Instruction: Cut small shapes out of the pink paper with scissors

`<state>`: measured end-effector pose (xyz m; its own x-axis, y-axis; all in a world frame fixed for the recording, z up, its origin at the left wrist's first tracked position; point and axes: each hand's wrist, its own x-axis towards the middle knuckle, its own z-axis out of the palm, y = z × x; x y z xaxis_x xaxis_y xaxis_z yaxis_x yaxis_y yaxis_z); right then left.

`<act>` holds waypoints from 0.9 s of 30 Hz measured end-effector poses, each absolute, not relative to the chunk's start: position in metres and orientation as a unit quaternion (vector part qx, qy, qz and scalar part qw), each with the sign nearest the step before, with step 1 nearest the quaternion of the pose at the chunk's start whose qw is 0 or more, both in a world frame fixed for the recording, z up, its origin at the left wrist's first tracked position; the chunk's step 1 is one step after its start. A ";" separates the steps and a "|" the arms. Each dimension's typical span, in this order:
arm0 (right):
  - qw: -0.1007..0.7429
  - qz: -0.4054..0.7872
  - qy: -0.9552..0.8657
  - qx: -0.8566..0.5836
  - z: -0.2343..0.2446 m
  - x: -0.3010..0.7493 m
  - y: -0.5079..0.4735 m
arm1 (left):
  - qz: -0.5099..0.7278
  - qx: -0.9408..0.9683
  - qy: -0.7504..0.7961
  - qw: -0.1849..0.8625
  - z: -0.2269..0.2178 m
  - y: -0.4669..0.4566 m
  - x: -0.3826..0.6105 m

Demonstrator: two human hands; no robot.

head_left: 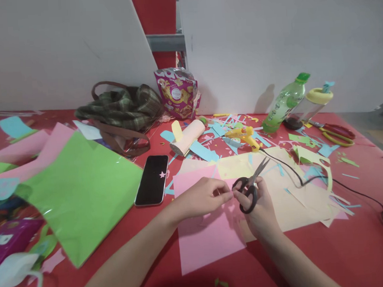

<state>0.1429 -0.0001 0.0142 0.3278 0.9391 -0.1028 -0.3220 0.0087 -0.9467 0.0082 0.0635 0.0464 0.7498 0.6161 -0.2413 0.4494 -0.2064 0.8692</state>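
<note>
Small scissors [252,190] with black handles rest in my right hand [262,210], their blades pointing up and away from me, slightly apart. Thumb and fingers of my left hand [210,196] are pinched together, almost touching the right fingertips. Whatever lies between the left fingers is too small to make out. Beneath both hands is a pink paper sheet [207,246], partly over cream paper [288,194]. Left of my left hand lies a black phone [152,180] with a small pink paper star [162,174] on its screen.
A yellow glue gun [243,134] trails a black cord to the right. Behind are a paper roll with wings [189,137], a snack bag [177,92] and a green bottle [284,105]. Red-and-yellow-handled scissors [338,133] lie right; green sheets [87,197] lie left. Paper scraps cover the back.
</note>
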 end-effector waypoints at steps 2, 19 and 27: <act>0.641 0.494 -0.304 -0.503 0.015 0.143 -0.001 | 0.092 0.771 0.351 0.524 0.046 0.062 0.011; 0.582 0.574 -0.360 -0.450 0.012 0.142 -0.003 | 0.199 0.790 0.379 0.438 0.058 0.073 0.003; 0.499 0.618 -0.448 -0.410 0.015 0.140 -0.005 | 0.259 0.775 0.419 0.396 0.066 0.079 -0.005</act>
<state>0.1402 -0.0049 0.0154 -0.1663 0.9842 -0.0600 -0.2495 -0.1009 -0.9631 -0.0052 0.0789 0.0663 0.5153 0.8542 0.0695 0.4452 -0.3361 0.8300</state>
